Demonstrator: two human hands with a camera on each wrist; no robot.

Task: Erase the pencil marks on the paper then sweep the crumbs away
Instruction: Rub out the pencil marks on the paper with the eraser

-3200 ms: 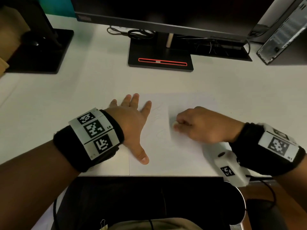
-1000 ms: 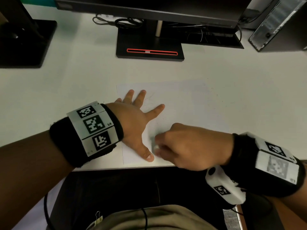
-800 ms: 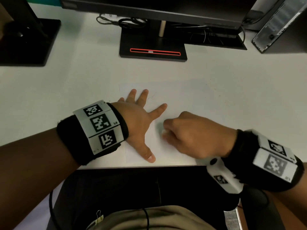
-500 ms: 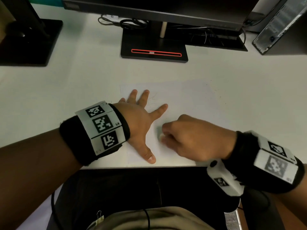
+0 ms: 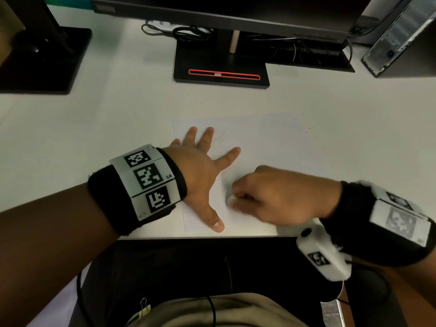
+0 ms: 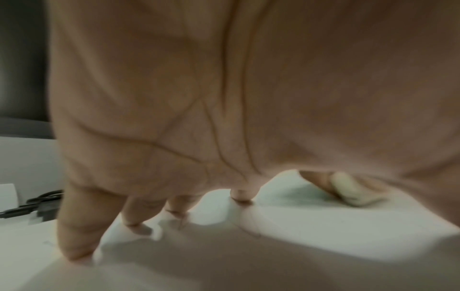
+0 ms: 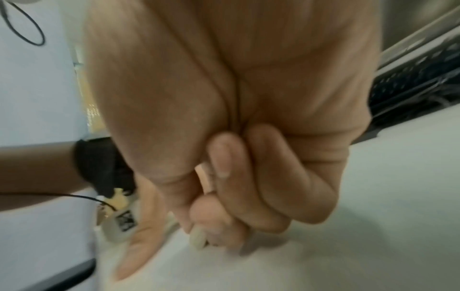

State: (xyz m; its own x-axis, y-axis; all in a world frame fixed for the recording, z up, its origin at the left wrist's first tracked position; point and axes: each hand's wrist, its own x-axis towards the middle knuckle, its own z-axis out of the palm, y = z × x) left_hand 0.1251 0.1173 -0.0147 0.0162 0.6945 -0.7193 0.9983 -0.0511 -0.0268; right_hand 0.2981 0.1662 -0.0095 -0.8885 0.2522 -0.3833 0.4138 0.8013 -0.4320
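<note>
A white sheet of paper (image 5: 259, 142) lies on the white desk near its front edge, with faint pencil marks (image 5: 220, 140) near my left fingers. My left hand (image 5: 200, 166) lies flat on the sheet's left part, fingers spread and straight. My right hand (image 5: 271, 197) is curled in a fist and pinches a small whitish eraser (image 5: 230, 199) against the paper, just right of my left thumb. The eraser (image 6: 353, 192) shows under my left palm (image 6: 224, 98) in the left wrist view, and the eraser (image 7: 198, 239) pokes out below my right fingertips (image 7: 219, 214). A few dark crumbs (image 5: 306, 131) dot the paper's far right.
A monitor stand (image 5: 221, 67) with a red stripe stands at the back centre, cables (image 5: 186, 31) behind it. Another black base (image 5: 44, 62) sits at the back left and a computer case (image 5: 401, 36) at the back right. The desk's front edge (image 5: 212, 237) runs just below both hands.
My right hand with the eraser rubs back and forth over the paper's lower middle, lately shifting slightly toward my left thumb. My left hand stays flat on the sheet.
</note>
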